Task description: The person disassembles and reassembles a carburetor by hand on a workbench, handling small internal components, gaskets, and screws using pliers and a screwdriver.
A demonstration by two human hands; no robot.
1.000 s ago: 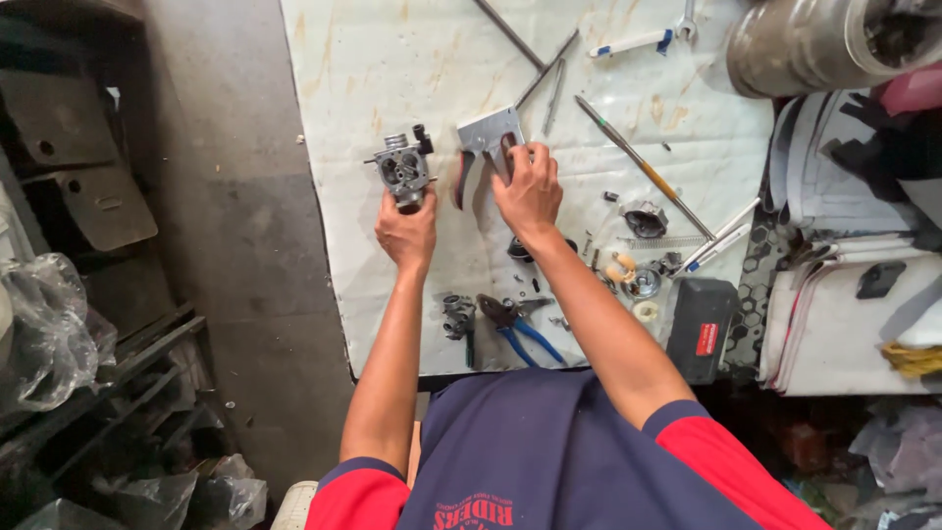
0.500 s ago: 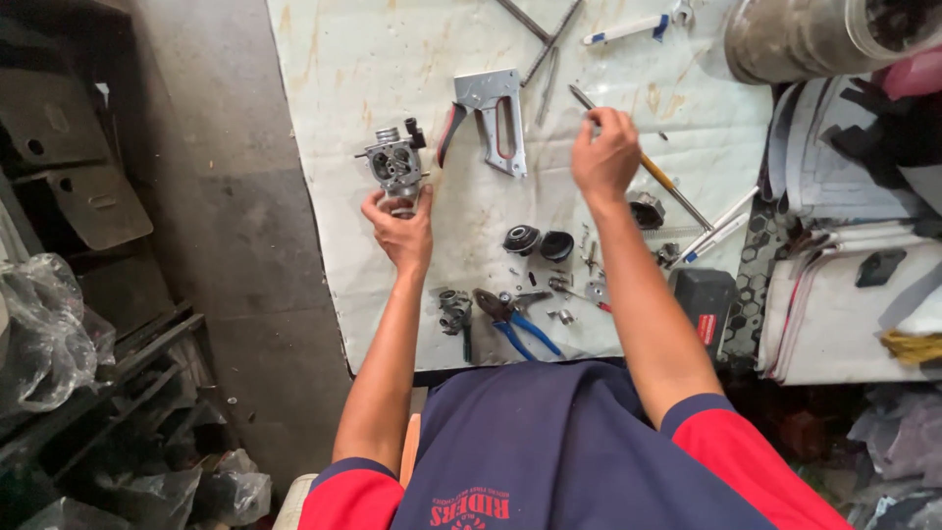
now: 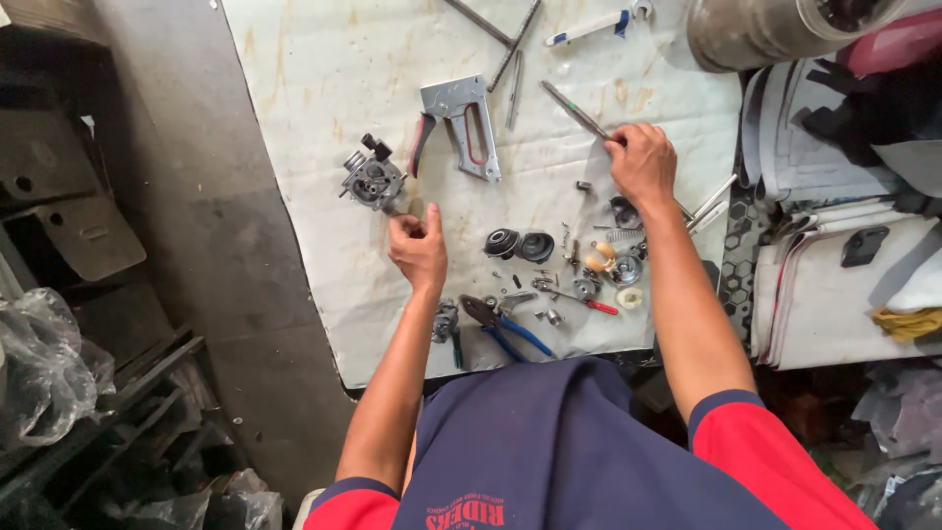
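From the head camera, looking straight down at the white sheet (image 3: 324, 88) spread over my bench: my left hand (image 3: 419, 247) rests just beside the small grey carburettor (image 3: 373, 180), fingers loosely curled with the thumb up near its lower corner. Whether I am touching the casting or only next to it, I cannot tell; the hand does not look closed round anything. The carburettor sits on the sheet, near its left edge.

My right hand (image 3: 643, 162) is across the bench, fingers folded down over the near end of a long thin screwdriver (image 3: 577, 110) that lies slanted on the sheet. I judge that I have hold of it, though the fingertips are hidden.

As for progress, I would say the stripping down is well along: two black round parts (image 3: 520, 245), a spring, washers and other small bits lie scattered between my arms, with blue-handled pliers (image 3: 505, 324) near my body. The main body looks partly bare but not fully apart, and nothing looks refitted yet. A grey staple gun (image 3: 461, 123) lies unused above.
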